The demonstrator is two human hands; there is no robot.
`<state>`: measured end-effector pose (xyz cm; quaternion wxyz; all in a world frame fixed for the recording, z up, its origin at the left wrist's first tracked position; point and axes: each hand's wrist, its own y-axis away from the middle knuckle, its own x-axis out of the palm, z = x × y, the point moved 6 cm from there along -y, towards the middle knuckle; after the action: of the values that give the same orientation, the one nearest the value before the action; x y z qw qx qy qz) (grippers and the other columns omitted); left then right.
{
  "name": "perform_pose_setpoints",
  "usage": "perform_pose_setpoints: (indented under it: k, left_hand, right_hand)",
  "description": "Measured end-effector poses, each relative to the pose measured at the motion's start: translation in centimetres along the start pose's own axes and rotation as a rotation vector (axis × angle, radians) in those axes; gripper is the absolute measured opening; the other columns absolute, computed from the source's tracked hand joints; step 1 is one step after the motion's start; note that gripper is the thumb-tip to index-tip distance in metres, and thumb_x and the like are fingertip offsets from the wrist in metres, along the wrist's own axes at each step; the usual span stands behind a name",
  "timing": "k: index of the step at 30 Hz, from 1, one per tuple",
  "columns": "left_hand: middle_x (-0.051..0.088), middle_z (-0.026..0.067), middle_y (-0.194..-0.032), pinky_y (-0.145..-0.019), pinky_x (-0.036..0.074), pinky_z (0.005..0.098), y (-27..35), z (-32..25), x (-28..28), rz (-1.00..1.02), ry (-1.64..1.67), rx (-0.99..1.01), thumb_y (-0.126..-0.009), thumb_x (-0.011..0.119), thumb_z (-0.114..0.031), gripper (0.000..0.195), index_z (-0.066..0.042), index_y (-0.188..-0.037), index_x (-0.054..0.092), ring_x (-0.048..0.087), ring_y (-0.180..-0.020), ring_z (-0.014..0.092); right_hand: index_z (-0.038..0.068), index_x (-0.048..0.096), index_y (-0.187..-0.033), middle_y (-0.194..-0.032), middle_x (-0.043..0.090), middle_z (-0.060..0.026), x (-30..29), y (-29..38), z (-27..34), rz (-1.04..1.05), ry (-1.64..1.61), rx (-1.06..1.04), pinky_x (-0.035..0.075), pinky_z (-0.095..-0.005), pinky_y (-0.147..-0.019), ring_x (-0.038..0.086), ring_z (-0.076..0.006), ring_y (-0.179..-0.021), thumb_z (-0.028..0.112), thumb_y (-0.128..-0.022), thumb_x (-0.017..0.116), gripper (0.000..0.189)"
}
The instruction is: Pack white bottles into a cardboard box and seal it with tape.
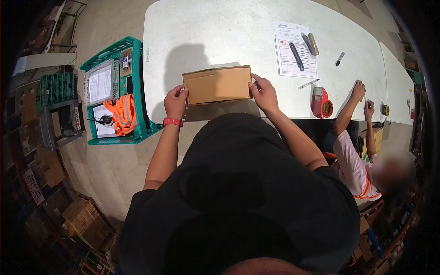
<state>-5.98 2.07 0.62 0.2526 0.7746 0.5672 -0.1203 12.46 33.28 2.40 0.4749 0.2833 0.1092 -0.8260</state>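
A brown cardboard box (218,85) is held between my two hands at the front edge of the white table (240,37). My left hand (176,102) grips its left end, with a red watch (173,122) on that wrist. At the opposite end, my right hand (264,92) has its thumb on the near side and its fingers around the corner. The face turned up is plain, without visible writing. A narrow gap shows along the box's near lower edge. The box's underside is hidden.
Right of the box lie printed papers (295,63), box cutters (297,56), a pen (308,84), a marker (340,58) and a red tape dispenser (321,103). A co-worker (357,168) rests both hands at the table. Green crates (113,89) stand left, holding an orange vest (124,115) and a radio (105,119).
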Motion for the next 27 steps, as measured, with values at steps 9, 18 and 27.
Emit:
perform_pose_setpoints:
  k: [9,18,27]
  left_hand:
    - [0.076,0.0104,-0.090,-0.074,0.055,0.0307,0.1,0.1,-0.3,-0.075,-0.106,0.057,-0.091,0.073,-0.028,0.033,-0.005,-0.115,0.076,0.070,-0.078,0.016]
    - [0.072,0.0069,-0.081,-0.070,0.053,0.0308,0.0,-0.1,0.2,-0.068,-0.011,0.012,-0.092,0.072,-0.023,0.031,-0.005,-0.117,0.076,0.066,-0.071,0.015]
    - [0.066,0.0036,-0.080,-0.069,0.051,0.0297,0.0,0.2,0.3,-0.038,-0.071,0.072,-0.092,0.073,-0.022,0.032,-0.004,-0.117,0.075,0.061,-0.072,0.013]
  right_hand:
    - [0.007,0.067,-0.133,-0.090,0.065,-0.0118,0.4,0.0,-0.1,-0.009,-0.017,0.027,0.052,-0.0349,-0.077,0.063,-0.0222,-0.080,0.029,-0.097,0.068,0.042]
    - [0.002,0.066,-0.132,-0.091,0.066,-0.0133,0.0,-0.1,0.2,-0.016,0.021,-0.028,0.052,-0.0357,-0.075,0.063,-0.0232,-0.078,0.028,-0.096,0.068,0.044]
    - [0.005,0.060,-0.138,-0.104,0.066,-0.0174,-0.2,0.5,0.7,0.042,0.116,-0.073,0.054,-0.0416,-0.083,0.065,-0.0330,-0.091,0.028,-0.096,0.065,0.048]
